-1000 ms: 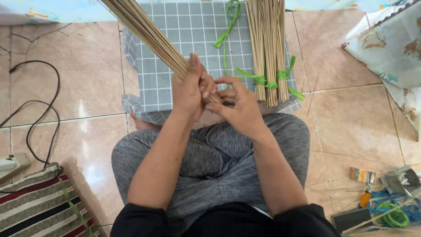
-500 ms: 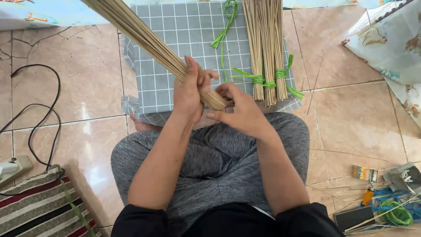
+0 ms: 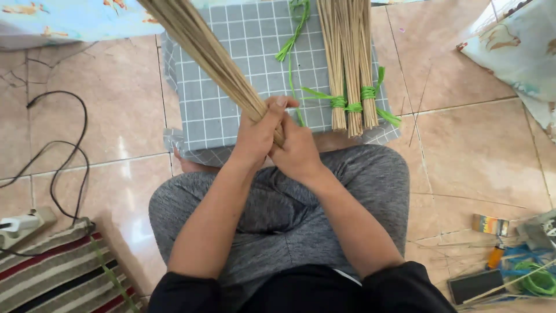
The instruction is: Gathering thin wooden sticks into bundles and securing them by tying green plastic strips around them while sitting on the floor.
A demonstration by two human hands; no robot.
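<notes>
Stick bundle (image 3: 202,52) runs from the clasped hands up toward eleven o'clock, its lower end clamped in a closed grip by the left hand (image 3: 259,134) with the right hand (image 3: 296,152) wrapped tight beside it, above the lap. Beyond, toward twelve o'clock, a grey checked cushion (image 3: 255,46) lies on the tiled floor (image 3: 116,110). Tied bundles (image 3: 350,64) with green ties (image 3: 353,107) rest on it at one o'clock.

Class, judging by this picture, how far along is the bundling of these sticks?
Done: tied bundles lie on the checked cloth, bound with green ties. In hand: left hand and right hand grip an untied bundle. Left: binding it; a loose green strip lies nearby.
</notes>
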